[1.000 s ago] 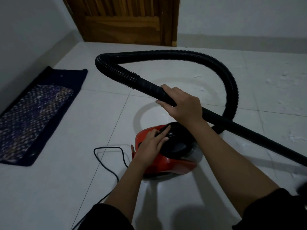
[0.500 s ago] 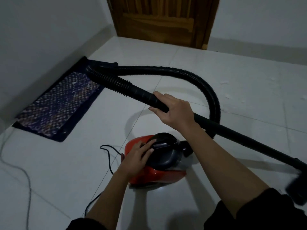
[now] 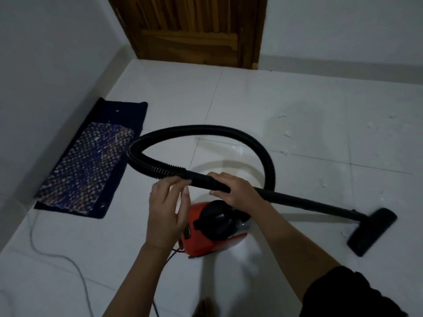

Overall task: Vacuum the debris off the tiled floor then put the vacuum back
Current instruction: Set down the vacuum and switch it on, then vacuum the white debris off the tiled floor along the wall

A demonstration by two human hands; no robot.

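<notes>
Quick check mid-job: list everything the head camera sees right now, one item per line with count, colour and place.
vacuum body: 1, red with black top, on the floor below the hands
hose: 1, black ribbed, arching from the body up and round to the wand
wand: 1, black, slanting right down to the floor head
floor head: 1, black, on the tiles at right
debris: several white flecks, scattered on the right tiles
mat: 1, dark blue with speckled centre, by the left wall
cable: 1, grey, trailing across the lower left floor
door: 1, brown wood, far wall
tiled floor: white
left hand: open, just short of the hose cuff
right hand: gripping the wand's upper end
</notes>
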